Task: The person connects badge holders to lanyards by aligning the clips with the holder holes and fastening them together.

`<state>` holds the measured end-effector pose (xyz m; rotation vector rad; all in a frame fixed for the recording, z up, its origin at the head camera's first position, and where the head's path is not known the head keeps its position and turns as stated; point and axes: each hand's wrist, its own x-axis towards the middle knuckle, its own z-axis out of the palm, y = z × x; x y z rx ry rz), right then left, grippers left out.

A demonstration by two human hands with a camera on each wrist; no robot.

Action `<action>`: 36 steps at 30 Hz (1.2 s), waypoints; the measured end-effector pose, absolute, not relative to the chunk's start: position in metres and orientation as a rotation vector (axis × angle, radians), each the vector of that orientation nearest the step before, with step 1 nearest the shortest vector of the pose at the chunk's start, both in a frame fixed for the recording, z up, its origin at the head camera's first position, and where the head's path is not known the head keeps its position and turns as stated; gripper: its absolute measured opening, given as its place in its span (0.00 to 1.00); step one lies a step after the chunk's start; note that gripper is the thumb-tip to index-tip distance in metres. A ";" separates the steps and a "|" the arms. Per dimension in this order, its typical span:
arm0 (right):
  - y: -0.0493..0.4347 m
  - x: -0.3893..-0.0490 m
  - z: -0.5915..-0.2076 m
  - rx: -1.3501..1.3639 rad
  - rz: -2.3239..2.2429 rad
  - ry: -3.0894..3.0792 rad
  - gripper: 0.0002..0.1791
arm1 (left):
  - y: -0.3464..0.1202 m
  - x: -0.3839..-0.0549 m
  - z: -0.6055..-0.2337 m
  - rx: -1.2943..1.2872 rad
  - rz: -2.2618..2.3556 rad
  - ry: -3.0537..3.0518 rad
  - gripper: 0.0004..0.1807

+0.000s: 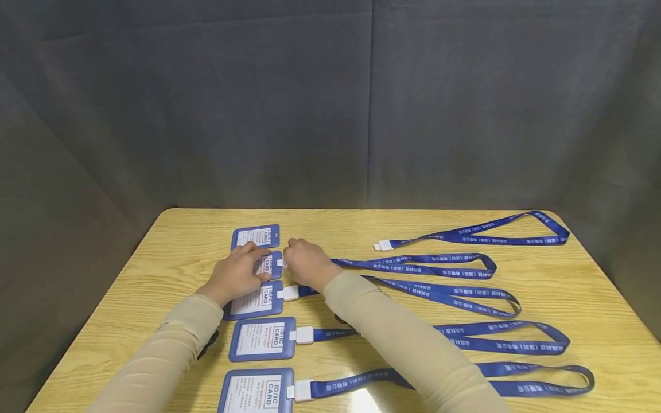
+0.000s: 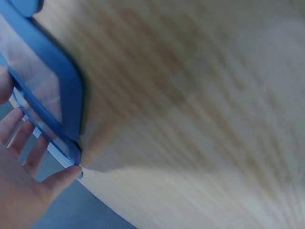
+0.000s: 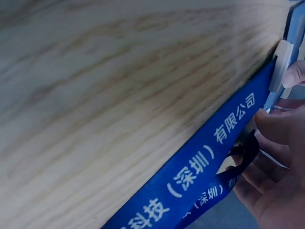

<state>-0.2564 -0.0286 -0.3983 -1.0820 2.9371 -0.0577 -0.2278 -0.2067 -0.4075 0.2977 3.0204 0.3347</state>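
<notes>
My left hand holds a blue-framed ID card holder, second from the back, with thumb and fingers at its opposite long edges. Just to its right, my right hand pinches the white clip of a blue lanyard at the holder's slotted end. In the right wrist view the lanyard strap runs from the white clip past the fingers. The right fingertips hide most of that clip in the head view. The left wrist view shows fingers along the edge of a card holder.
Behind lies a card holder with a bare slot; a separate lanyard lies at back right. Toward the front are three holders joined to lanyards, including the nearest holder. A dark curtain hangs behind the wooden table.
</notes>
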 end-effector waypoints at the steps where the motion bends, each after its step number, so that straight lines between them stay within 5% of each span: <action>1: -0.027 -0.256 -0.398 -1.082 -0.063 2.932 0.12 | -0.207 -0.228 -0.407 0.300 0.326 3.014 0.32; 18: 0.004 -0.249 -0.382 -1.077 -0.137 2.934 0.18 | -0.214 -0.243 -0.387 0.308 0.362 2.903 0.26; 36: 0.112 -0.275 -0.390 -1.031 -0.184 3.040 0.13 | -0.219 -0.244 -0.387 0.376 0.353 3.108 0.14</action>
